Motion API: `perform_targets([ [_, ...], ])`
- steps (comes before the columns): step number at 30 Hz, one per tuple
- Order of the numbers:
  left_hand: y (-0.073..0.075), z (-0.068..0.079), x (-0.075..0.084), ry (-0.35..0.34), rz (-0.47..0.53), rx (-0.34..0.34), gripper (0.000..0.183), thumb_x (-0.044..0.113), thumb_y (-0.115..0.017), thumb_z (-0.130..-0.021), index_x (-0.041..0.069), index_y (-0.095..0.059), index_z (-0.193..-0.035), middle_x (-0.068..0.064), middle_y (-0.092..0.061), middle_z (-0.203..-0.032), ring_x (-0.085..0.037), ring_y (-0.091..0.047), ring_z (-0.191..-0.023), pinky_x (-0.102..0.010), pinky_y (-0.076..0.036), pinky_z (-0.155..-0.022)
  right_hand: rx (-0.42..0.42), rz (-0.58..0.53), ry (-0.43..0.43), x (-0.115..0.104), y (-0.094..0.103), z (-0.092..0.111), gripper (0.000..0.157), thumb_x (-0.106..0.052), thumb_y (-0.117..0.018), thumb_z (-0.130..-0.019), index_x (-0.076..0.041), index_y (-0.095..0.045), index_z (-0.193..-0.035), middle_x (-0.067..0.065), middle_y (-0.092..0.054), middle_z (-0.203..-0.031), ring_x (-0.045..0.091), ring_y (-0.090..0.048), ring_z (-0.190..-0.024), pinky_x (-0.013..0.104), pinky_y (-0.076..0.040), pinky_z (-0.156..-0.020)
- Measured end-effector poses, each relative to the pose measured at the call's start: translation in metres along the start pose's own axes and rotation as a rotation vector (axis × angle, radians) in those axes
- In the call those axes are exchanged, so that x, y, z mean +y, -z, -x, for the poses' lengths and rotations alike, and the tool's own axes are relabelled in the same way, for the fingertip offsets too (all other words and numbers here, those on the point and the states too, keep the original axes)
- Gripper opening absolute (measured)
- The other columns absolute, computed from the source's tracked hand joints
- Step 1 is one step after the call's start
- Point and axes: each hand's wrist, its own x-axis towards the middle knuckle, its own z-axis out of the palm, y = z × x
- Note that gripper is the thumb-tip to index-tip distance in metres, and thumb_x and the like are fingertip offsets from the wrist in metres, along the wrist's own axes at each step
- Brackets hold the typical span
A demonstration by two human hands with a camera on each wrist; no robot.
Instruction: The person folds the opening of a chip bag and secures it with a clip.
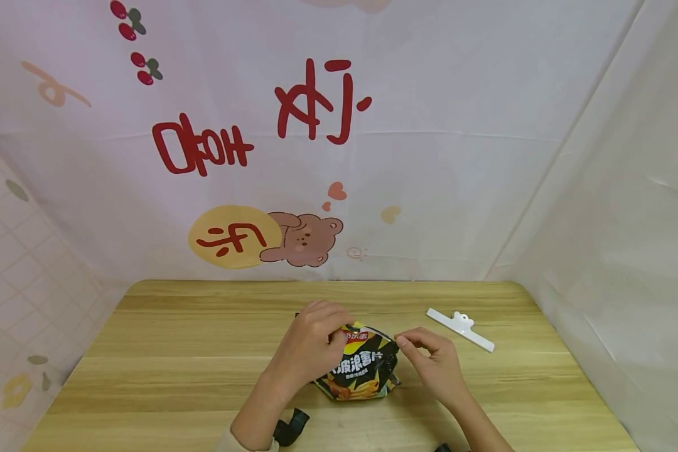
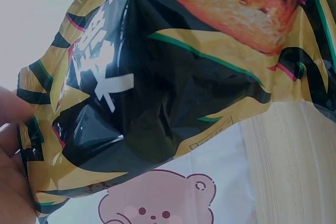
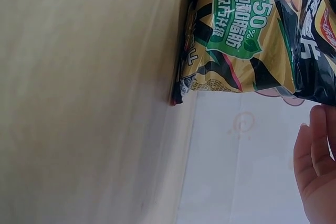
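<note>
A black and gold bag of chips (image 1: 357, 367) stands on the table between both hands, its top edge toward the person's fingers. My left hand (image 1: 316, 339) pinches the bag's upper left corner, fingers bent over the edge. The upper right corner is pinched between the thumb and fingers of my right hand (image 1: 434, 364). In the left wrist view the chip bag (image 2: 152, 93) fills most of the picture, with left fingers (image 2: 13, 182) at its edge. In the right wrist view the bag's lower end (image 3: 236, 45) meets the table, and the right hand (image 3: 320, 171) is at its top.
A white clip (image 1: 461, 328) with a long flat bar lies on the wooden table (image 1: 203, 339), right of the bag. Black straps (image 1: 291, 428) show near the wrists. A white printed cloth (image 1: 429, 157) hangs behind the table and along its sides.
</note>
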Motion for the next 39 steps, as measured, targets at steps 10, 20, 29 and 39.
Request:
perform_targets([
  [10,-0.003,-0.004,0.001,-0.019,-0.059,0.026,0.009,0.019,-0.084,-0.088,0.011,-0.081,-0.090,0.001,-0.078,-0.092,-0.015,-0.072,-0.091,-0.036,-0.058,-0.090,-0.019,-0.015,0.012,0.002,-0.001,-0.002,0.016,0.003,-0.079,-0.090,-0.012,-0.081,-0.097,-0.004,-0.075,-0.088,0.010,-0.066,-0.079,0.021,-0.053,-0.073],
  [20,-0.006,-0.003,0.000,-0.020,-0.091,0.028,0.011,0.010,-0.084,-0.086,0.010,-0.080,-0.096,0.000,-0.079,-0.096,-0.016,-0.073,-0.092,-0.038,-0.058,-0.088,-0.031,0.001,0.016,0.006,-0.002,-0.003,0.019,0.002,-0.078,-0.091,-0.016,-0.081,-0.097,-0.005,-0.075,-0.090,0.009,-0.066,-0.079,0.021,-0.053,-0.073],
  [29,-0.006,-0.003,0.001,-0.016,-0.106,0.003,0.015,0.008,-0.085,-0.086,0.010,-0.081,-0.100,0.000,-0.078,-0.098,-0.016,-0.071,-0.094,-0.037,-0.057,-0.089,-0.077,-0.010,0.059,0.008,-0.004,-0.006,0.019,0.003,-0.075,-0.093,-0.015,-0.080,-0.099,-0.004,-0.074,-0.091,0.010,-0.066,-0.083,0.022,-0.054,-0.074],
  [39,-0.002,-0.003,0.003,0.032,-0.122,-0.037,0.019,0.005,-0.085,-0.086,0.009,-0.081,-0.104,-0.001,-0.079,-0.102,-0.018,-0.072,-0.097,-0.038,-0.057,-0.091,-0.090,0.030,0.057,0.011,-0.006,-0.006,0.019,0.002,-0.077,-0.092,-0.017,-0.080,-0.096,-0.007,-0.074,-0.092,0.009,-0.066,-0.082,0.023,-0.055,-0.072],
])
